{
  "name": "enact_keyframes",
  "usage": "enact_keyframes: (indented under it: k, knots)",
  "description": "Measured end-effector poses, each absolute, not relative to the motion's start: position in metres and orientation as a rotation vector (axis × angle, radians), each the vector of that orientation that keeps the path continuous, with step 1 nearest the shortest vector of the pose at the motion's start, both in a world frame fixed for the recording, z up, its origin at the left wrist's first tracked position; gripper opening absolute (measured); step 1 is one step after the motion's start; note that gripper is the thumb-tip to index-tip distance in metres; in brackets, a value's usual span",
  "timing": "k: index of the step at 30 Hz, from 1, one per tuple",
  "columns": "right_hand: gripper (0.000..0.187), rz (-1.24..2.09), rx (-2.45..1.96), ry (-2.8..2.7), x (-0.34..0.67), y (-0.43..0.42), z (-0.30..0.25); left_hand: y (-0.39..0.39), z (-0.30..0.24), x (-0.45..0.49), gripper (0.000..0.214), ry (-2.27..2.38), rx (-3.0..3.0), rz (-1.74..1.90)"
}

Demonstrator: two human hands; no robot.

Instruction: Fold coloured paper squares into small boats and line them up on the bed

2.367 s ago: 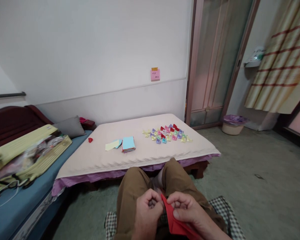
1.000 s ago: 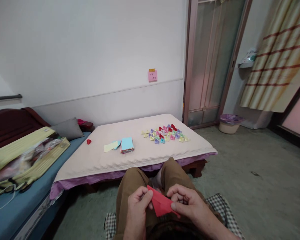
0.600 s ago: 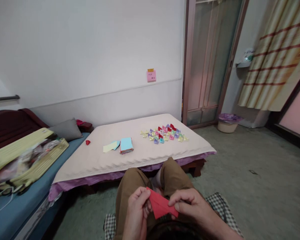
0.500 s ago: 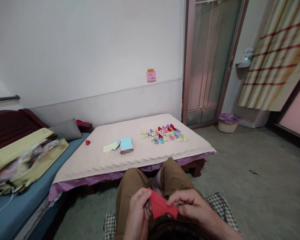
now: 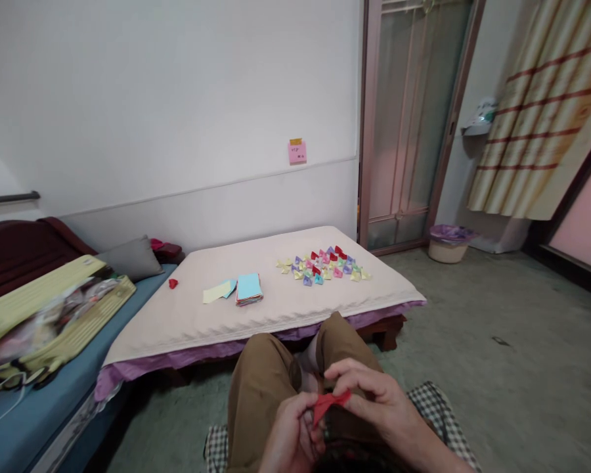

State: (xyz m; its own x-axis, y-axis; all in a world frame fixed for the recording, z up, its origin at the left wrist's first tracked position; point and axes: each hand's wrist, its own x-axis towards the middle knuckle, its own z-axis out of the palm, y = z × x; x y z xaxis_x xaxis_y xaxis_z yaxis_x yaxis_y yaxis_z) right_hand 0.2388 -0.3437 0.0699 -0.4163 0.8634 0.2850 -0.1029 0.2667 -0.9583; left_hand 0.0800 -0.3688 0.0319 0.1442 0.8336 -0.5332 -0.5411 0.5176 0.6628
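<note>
A red sheet of folded paper is between my two hands, above my lap. My left hand pinches its left end with the thumb on top. At the right end, my right hand grips it between thumb and fingers, the index finger arched over. Part of the paper is hidden behind the fingers. On the bed ahead lie a stack of coloured paper, a few loose yellow and blue sheets, and several small folded paper pieces in many colours.
The low bed with a cream cover stands before my knees. A small red object lies on its left part. At left is a blue mattress with a yellow bag. A lined bin stands by the glass door.
The red paper, broad and flat before, now looks narrower and more bunched. My left hand has moved right, closer to my right hand, whose index finger has lifted.
</note>
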Motion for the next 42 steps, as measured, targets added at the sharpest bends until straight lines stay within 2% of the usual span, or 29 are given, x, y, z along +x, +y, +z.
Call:
enact_keyframes:
  k: [5, 10, 13, 16, 18, 24, 29, 35, 42]
  knots:
    - [0.007, 1.385, -0.841, -1.400, 0.240, -0.339, 0.061, -0.370, 0.026, 0.089, 0.033, 1.149, 0.746, 0.862]
    - [0.025, 1.510, -0.818, -1.305, 0.239, -0.338, 0.055, -0.372, 0.042, 0.078, 0.033, 1.303, 1.004, 1.107]
    - [0.026, 1.532, -0.797, -1.343, 0.235, -0.340, 0.056, -0.375, 0.060, 0.072, 0.027, 1.332, 1.206, 1.247]
    - [0.025, 1.574, -0.806, -1.373, 0.229, -0.344, 0.062, -0.377, 0.070, 0.073, 0.016, 1.332, 1.298, 1.225]
    - [0.024, 1.596, -0.815, -1.394, 0.226, -0.347, 0.066, -0.377, 0.070, 0.076, 0.016, 1.360, 1.336, 1.218]
    - [0.019, 1.672, -0.827, -1.379, 0.223, -0.349, 0.062, -0.379, 0.068, 0.073, 0.022, 1.409, 1.291, 1.305]
    - [0.028, 1.778, -0.673, -1.283, 0.227, -0.348, 0.060, -0.381, 0.075, 0.070, 0.033, 1.211, 1.119, 1.329]
    - [0.030, 1.879, -0.572, -1.242, 0.229, -0.348, 0.057, -0.381, 0.070, 0.072, 0.028, 0.995, 0.926, 1.290]
    - [0.031, 1.902, -0.571, -1.266, 0.229, -0.346, 0.052, -0.381, 0.072, 0.071, 0.025, 1.011, 0.912, 1.256]
